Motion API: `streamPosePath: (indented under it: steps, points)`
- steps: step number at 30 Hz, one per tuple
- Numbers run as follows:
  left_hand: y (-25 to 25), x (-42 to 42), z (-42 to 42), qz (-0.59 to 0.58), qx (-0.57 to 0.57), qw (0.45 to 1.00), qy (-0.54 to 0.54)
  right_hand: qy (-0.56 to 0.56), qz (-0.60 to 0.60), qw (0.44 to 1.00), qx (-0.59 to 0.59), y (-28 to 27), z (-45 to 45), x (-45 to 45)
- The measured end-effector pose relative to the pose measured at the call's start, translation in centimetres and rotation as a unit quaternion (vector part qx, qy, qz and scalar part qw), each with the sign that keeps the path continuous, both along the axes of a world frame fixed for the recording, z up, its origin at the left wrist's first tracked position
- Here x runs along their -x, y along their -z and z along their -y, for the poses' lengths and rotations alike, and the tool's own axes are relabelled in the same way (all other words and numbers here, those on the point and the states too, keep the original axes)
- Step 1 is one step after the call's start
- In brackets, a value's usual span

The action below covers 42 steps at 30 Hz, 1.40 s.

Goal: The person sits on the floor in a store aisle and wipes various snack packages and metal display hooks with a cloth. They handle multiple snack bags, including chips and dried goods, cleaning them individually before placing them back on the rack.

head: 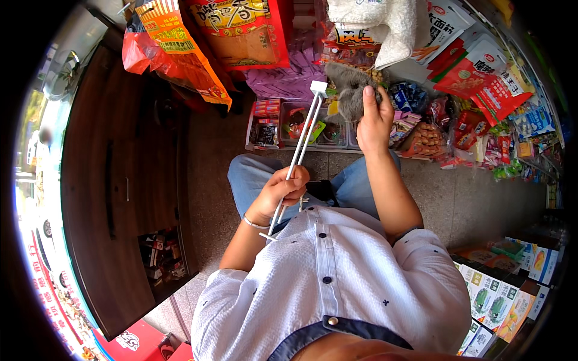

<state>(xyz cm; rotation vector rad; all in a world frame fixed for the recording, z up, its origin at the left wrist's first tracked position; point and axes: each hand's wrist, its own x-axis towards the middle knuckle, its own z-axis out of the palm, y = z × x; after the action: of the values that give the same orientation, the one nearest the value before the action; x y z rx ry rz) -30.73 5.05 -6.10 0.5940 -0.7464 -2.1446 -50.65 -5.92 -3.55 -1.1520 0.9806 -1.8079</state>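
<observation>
My left hand is closed around white metal display hooks, long double prongs with a white block at the far end, held at a slant before my shirt. In my right hand is a grey cloth, pinched between thumb and fingers and hanging out to the left. The cloth is close to the hooks' block end; whether they touch I cannot tell. Beyond both hands lies a rack tray of packaged snacks. A white towel hangs above the right hand.
Large snack bags hang at the top left. More packets fill the shelves at the right. A dark wooden cabinet stands at the left, with small boxes in its lower opening. Printed cartons are stacked at the lower right.
</observation>
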Motion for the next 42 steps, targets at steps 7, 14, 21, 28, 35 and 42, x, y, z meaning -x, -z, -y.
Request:
streamPosePath:
  steps: [7, 14, 21, 28, 35, 42]
  points:
    - [-0.5, 0.4, -1.4, 0.239, 0.121, 0.963, 0.03, -0.103, -0.228, 0.968, 0.02, 1.8, 0.4, -0.6]
    - [0.2, 0.1, -1.3, 0.282, 0.24, 0.928, 0.038, -0.142, 0.14, 0.97, -0.14, 2.1, 1.9, 1.1]
    - [0.2, 0.0, -0.8, 0.187, 0.111, 0.974, 0.057, -0.191, 0.271, 0.92, -0.207, 0.2, 0.9, 2.4]
    - [0.7, 0.9, -1.0, 0.388, 0.299, 0.872, 0.001, -0.184, -0.182, 0.96, -0.108, 1.7, 0.4, 2.1]
    - [1.2, 0.1, -1.3, 0.312, 0.217, 0.923, 0.055, -0.193, 0.013, 0.961, -0.199, 2.4, 0.6, 2.5]
    - [1.9, 0.0, -1.1, 0.262, 0.169, 0.948, 0.066, -0.165, 0.193, 0.935, -0.248, 2.8, 0.2, 3.1]
